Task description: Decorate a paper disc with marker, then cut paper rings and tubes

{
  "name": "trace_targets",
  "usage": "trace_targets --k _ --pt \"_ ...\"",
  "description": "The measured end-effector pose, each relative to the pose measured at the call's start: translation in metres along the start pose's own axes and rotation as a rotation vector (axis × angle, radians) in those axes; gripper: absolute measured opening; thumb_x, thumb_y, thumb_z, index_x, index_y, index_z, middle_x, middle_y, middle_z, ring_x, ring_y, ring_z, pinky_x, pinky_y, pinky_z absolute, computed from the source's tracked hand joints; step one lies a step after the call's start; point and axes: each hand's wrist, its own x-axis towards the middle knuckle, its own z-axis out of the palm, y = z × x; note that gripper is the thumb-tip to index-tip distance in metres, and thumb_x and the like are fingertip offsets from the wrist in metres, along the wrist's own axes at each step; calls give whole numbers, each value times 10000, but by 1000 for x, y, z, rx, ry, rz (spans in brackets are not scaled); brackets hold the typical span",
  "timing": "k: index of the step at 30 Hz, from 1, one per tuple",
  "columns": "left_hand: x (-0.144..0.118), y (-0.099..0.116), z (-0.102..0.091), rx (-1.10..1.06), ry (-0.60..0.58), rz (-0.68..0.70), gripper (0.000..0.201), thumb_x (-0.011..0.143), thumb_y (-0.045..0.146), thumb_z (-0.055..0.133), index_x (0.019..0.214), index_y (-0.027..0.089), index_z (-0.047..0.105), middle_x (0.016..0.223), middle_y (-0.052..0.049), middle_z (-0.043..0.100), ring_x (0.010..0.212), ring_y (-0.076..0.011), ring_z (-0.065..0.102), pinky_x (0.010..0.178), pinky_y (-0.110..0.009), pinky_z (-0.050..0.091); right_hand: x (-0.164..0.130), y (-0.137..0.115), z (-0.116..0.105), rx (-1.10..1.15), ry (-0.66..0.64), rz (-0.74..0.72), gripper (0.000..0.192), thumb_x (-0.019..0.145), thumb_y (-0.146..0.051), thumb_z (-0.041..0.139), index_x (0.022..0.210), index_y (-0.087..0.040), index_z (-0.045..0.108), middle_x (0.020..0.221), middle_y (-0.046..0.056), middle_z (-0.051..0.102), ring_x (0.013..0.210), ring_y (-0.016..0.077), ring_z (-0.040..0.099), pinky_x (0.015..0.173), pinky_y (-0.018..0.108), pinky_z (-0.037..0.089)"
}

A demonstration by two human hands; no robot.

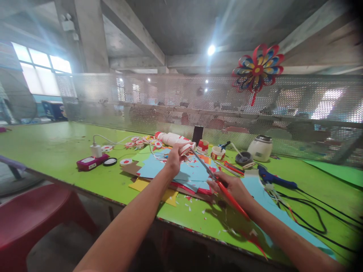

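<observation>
My left hand (173, 160) pinches a small curved white paper piece (185, 149) with some red on it. In my right hand (232, 187) are long scissors (204, 166) with orange-red handles. Their blades point up and left, and the tips reach the edge of the paper piece; whether they are cutting into it I cannot tell. Beneath both hands lies a stack of light blue paper sheets (159, 168) strewn with red and white scraps. Just behind my left hand, a row of nested white-and-red paper cups (174, 139) lies on its side.
On the green table (70, 139), a purple power strip (89, 162) with a white charger stands left. A phone (197, 134), cut cups (217, 153) and a cream jar (260, 148) are behind. A blue glue gun (276, 178) trails black cables at right. A paper flower (258, 70) hangs on the mesh screen.
</observation>
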Motion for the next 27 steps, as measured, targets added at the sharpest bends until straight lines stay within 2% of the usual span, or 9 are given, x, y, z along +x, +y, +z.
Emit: trace_targets --k 8,16,20,23,27 --pt "1 0 1 -2 24 -47 286 737 249 430 777 122 682 745 -68 677 548 -111 512 439 -215 332 0 3 0 -19 7 7 378 838 -520 534 935 -178 664 574 -20 589 538 144 507 529 255 413" --pt "-1 2 0 45 -43 -66 287 690 249 556 900 124 706 683 -34 644 534 -90 475 469 -204 336 1 3 -2 -10 8 18 423 845 -543 506 924 -166 681 637 14 639 594 165 558 571 270 439" --pt "0 3 1 70 -52 -65 223 679 303 607 776 119 685 633 -35 620 510 -89 449 445 -204 304 1 1 -4 -5 0 16 421 852 -536 502 935 -170 693 660 17 644 621 167 566 588 272 447" --pt "0 1 1 83 -49 -75 216 694 331 581 721 128 653 630 -42 622 499 -93 445 435 -206 293 2 0 -6 11 -8 42 405 850 -535 502 879 -178 692 672 14 632 611 158 552 577 268 444" --pt "0 0 0 106 -67 -97 218 694 308 550 753 125 653 703 -63 657 519 -97 467 453 -213 311 3 -2 -9 60 -41 73 414 858 -547 478 779 -184 662 648 6 594 564 137 515 511 248 424"
